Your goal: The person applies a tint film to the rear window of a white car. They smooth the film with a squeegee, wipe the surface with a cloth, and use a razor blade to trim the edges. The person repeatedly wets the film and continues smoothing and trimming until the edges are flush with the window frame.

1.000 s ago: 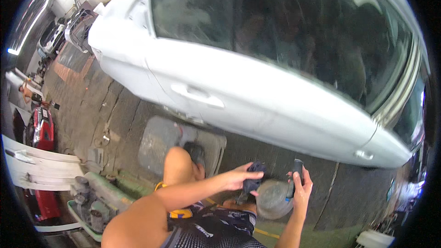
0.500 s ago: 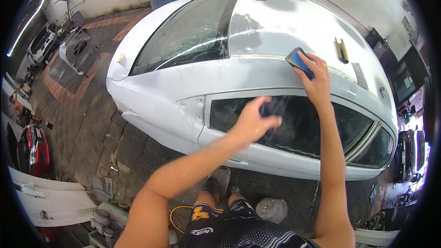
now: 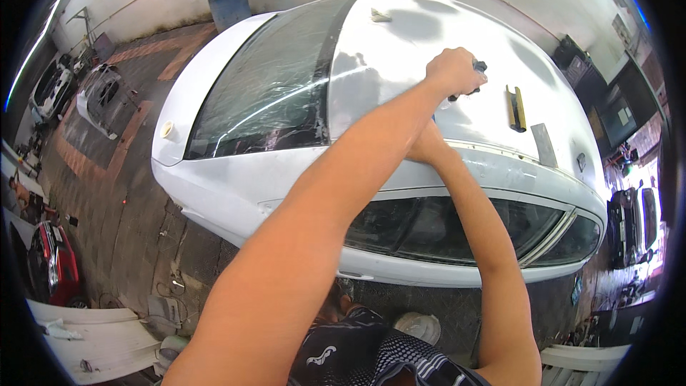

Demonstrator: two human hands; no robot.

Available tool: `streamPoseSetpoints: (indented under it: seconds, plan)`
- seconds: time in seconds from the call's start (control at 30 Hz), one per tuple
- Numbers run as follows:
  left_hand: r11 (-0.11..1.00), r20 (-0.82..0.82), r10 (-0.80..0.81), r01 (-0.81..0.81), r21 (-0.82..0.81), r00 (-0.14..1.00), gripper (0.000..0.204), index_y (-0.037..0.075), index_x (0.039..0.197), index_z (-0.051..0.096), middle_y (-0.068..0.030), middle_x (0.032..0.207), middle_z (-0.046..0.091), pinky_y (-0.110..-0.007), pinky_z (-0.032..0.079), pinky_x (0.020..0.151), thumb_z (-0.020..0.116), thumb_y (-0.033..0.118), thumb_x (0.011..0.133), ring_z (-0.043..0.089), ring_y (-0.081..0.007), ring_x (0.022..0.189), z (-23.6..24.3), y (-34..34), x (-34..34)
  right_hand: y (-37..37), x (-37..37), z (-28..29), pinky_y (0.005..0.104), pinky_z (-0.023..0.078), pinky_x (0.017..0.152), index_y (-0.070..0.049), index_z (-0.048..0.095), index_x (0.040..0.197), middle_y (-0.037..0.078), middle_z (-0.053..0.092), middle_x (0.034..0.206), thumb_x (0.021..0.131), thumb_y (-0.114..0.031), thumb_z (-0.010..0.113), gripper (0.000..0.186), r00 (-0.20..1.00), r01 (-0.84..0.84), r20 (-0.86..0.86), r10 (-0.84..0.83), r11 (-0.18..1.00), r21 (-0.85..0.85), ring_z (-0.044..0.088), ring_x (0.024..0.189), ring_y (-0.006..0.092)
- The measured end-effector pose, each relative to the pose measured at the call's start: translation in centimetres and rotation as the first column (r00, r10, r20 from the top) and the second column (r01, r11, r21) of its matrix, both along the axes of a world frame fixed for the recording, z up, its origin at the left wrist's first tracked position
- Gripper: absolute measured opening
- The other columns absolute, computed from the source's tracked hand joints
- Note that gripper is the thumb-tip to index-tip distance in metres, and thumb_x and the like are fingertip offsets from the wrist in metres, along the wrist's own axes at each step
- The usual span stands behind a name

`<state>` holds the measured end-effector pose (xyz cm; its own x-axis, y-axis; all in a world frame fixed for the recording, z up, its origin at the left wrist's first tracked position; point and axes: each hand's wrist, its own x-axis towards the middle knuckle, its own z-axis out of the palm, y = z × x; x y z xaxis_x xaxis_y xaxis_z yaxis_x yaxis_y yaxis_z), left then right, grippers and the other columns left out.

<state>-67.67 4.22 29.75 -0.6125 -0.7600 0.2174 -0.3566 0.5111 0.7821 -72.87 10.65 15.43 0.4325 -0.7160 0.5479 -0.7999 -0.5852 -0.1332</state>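
Left hand (image 3: pixel 452 71) out over white car roof (image 3: pixel 400 43), fist closed around small dark tool (image 3: pixel 477 68); tool tip sticking out on right side of fist, just above roof panel. Contact with roof not clear. Left forearm stretched diagonally from lower centre up to roof.

Right hand (image 3: pixel 426 144) mostly hidden behind left forearm, at roof edge above side window (image 3: pixel 457 225); open or closed, cannot tell. Nothing of any held item visible there. Right forearm rising from lower right, crossing under left arm.

On roof, right of left hand: yellow-and-black squeegee (image 3: pixel 517 109), lying lengthwise, apart from fist. Just beyond, near roof edge, flat grey strip (image 3: pixel 544 144). Small pale scrap (image 3: pixel 380 16) further up roof, well apart from hands.

Windshield (image 3: pixel 271 93) dark, streaked, left of roof. Hood white, pointing toward left of view. Side windows dark, tinted.

Around car: brick-like paved floor (image 3: pixel 136 221), red vehicle (image 3: pixel 53 264) at far left edge, white body panels (image 3: pixel 93 343) at lower left, blue stand with white panel (image 3: pixel 230 1) past car. Dark patterned shirt (image 3: pixel 371 357) at bottom centre.
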Motion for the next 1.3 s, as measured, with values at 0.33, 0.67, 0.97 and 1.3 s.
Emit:
streamPoseSetpoints:
  seconds: [0.33, 0.67, 0.97, 1.3]
  plan:
    - [0.858, -0.195, 0.508, -0.513, 0.026, 0.839, 0.041, 0.008, 0.111, 0.074, -0.0158, 0.095, 0.076, -0.046, 0.057, 0.083, 0.077, 0.041, 0.086, 0.074, -0.0371, 0.093, -9.8, -6.0, 10.2, -5.7, -1.8, 2.5, 0.0467, 0.047, 0.104, -0.014, 0.078, 0.117, 0.011, 0.068, 0.126, 0.084, -0.021, 0.077, 0.034, 0.971, 0.238, -0.056, -0.232, 0.96, 0.148, 0.058, 0.122, 0.0344]
    - [0.475, -0.461, 0.736, -0.864, -0.17, 0.495, 0.036, 0.008, 0.117, 0.064, -0.0132, 0.108, 0.063, -0.044, 0.053, 0.086, 0.081, 0.018, 0.086, 0.064, -0.0374, 0.102, -27.2, -3.1, 29.6, -8.7, 5.1, 1.1, 0.0439, 0.049, 0.102, -0.014, 0.079, 0.12, 0.01, 0.068, 0.13, 0.087, -0.024, 0.082, 0.035, 0.992, 0.04, -0.126, -0.019, 0.985, 0.167, 0.06, 0.118, 0.0337]
    - [0.542, -0.412, 0.729, -0.829, -0.14, 0.547, 0.049, 0.013, 0.123, 0.062, -0.0118, 0.111, 0.057, -0.046, 0.053, 0.088, 0.082, 0.014, 0.078, 0.06, -0.0352, 0.107, -27.3, -3.2, 29.3, -8.7, 5.8, 1.5, 0.0436, 0.051, 0.102, -0.02, 0.079, 0.122, 0.01, 0.067, 0.133, 0.086, -0.021, 0.082, 0.037, 0.965, 0.104, -0.257, -0.058, 0.98, 0.169, 0.06, 0.121, 0.0337]
    - [0.553, -0.372, 0.739, -0.821, -0.141, 0.561, 0.048, 0.012, 0.122, 0.063, -0.0123, 0.11, 0.057, -0.046, 0.053, 0.087, 0.081, 0.013, 0.078, 0.06, -0.0358, 0.105, -27.4, -3.2, 30.5, -10.7, 10.4, 0.3, 0.0427, 0.052, 0.098, -0.02, 0.083, 0.108, 0.007, 0.073, 0.125, 0.082, -0.019, 0.084, 0.026, 0.979, -0.044, -0.188, 0.08, 0.981, 0.19, 0.064, 0.112, 0.0328]
